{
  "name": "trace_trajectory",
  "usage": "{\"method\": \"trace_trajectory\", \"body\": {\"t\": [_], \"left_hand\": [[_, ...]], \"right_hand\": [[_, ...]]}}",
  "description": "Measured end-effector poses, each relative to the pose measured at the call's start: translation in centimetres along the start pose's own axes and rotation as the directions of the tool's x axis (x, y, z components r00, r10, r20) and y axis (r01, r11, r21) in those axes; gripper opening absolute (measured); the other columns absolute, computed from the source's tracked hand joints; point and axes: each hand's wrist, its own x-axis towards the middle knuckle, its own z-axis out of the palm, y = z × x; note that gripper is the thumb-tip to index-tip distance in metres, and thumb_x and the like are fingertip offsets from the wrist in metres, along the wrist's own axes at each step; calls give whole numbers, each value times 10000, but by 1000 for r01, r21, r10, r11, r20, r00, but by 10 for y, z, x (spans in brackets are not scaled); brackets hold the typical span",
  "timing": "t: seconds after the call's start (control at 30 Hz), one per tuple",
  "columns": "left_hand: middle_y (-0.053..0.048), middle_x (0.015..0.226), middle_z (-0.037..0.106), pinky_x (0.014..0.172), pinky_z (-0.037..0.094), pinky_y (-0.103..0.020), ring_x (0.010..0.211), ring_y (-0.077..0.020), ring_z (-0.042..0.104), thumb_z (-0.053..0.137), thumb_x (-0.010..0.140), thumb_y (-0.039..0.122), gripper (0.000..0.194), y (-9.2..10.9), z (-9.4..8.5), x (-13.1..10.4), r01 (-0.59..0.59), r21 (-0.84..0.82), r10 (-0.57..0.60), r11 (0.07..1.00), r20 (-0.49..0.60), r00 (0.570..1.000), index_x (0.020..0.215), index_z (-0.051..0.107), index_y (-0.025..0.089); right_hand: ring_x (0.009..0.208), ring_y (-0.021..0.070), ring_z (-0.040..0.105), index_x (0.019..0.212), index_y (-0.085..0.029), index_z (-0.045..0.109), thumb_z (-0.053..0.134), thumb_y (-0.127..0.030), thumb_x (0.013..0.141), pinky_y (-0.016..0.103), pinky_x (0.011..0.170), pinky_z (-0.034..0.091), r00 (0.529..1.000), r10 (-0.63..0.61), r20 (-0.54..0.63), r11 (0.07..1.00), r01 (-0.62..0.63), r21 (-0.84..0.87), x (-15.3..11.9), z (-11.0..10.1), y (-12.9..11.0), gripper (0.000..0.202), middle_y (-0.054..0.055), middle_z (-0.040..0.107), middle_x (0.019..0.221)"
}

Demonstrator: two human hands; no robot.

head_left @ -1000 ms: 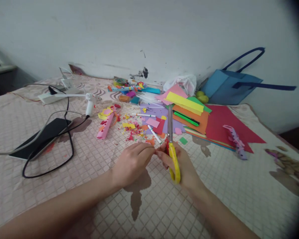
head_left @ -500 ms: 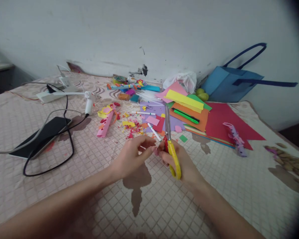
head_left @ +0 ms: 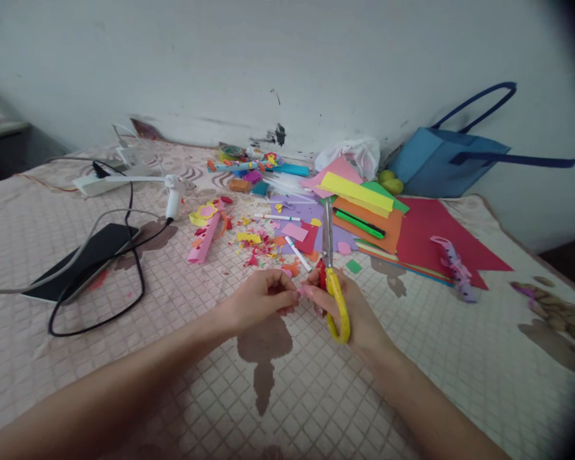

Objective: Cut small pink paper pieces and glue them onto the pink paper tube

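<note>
My left hand (head_left: 261,297) is closed in a pinch, its thumb and fingertips on one edge of a small pink paper piece (head_left: 303,290). The fingertips of my right hand (head_left: 357,310) touch the other side of that piece. My right hand also holds scissors (head_left: 333,287) with a yellow handle loop and a red one. Their metal blades point away from me, closed together, above the coloured sheets. Fingers cover most of the pink piece, so its shape is hard to make out. Beyond my hands lie a white marker (head_left: 298,253) and paper scraps (head_left: 259,246).
Coloured sheets (head_left: 453,236) and a green cutter (head_left: 359,223) lie at centre right, before a blue bag (head_left: 448,160). A white glue gun (head_left: 173,198), black cable and dark tablet-like slab (head_left: 86,262) occupy the left. A rolled pink paper (head_left: 205,239) stands nearer the middle.
My fingertips have shifted slightly around the pink paper piece, which shows flatter between both hands. The scissors stay in my right hand, tilted a little differently. The view has moved slightly.
</note>
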Motion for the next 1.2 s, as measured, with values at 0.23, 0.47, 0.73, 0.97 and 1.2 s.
{"method": "trace_trajectory", "body": {"t": [0.23, 0.47, 0.73, 0.97, 1.2], "left_hand": [[-3, 617, 579, 534, 426, -216, 558, -89, 537, 635, 722, 316, 183, 1, 3, 0, -30, -49, 29, 998, -20, 999, 732, 579, 142], [-24, 642, 620, 601, 466, -244, 589, -103, 574, 636, 731, 297, 172, 11, 3, -3, -48, -194, 10, 980, -192, 981, 701, 576, 138], [-40, 761, 643, 743, 491, -289, 751, -139, 617, 633, 757, 282, 160, 22, 5, -8, -246, -313, 114, 917, -385, 916, 745, 558, 142], [-34, 802, 609, 758, 486, -294, 802, -144, 601, 625, 765, 310, 176, 25, 7, -6, -352, -375, 139, 858, -489, 861, 751, 572, 142], [-23, 802, 607, 731, 468, -266, 773, -125, 586, 614, 770, 326, 181, 26, 12, -5, -379, -377, 148, 845, -515, 844, 763, 577, 149]], "right_hand": [[498, 77, 384, 742, -190, 473, 659, -325, 660, 215, 459, 319, 999, -47, 20, 999, 47, -2, 0, 0, -1, 243, -54, 465, 618], [501, 101, 419, 762, -199, 474, 500, -475, 823, 231, 472, 360, 995, -73, 62, 997, 72, 14, -5, 0, 9, 283, -46, 437, 579], [503, 106, 376, 675, -205, 411, 418, -514, 853, 230, 465, 324, 984, -100, 150, 976, 126, -176, -16, 10, 13, 357, -45, 386, 559], [516, 106, 374, 724, -205, 440, 487, -471, 825, 228, 477, 329, 981, -118, 155, 973, 146, -181, -19, 19, 15, 289, -47, 411, 601], [483, 99, 352, 718, -206, 428, 460, -487, 833, 218, 433, 326, 986, -100, 134, 977, 123, -176, -20, 22, 10, 305, -52, 382, 574]]}}
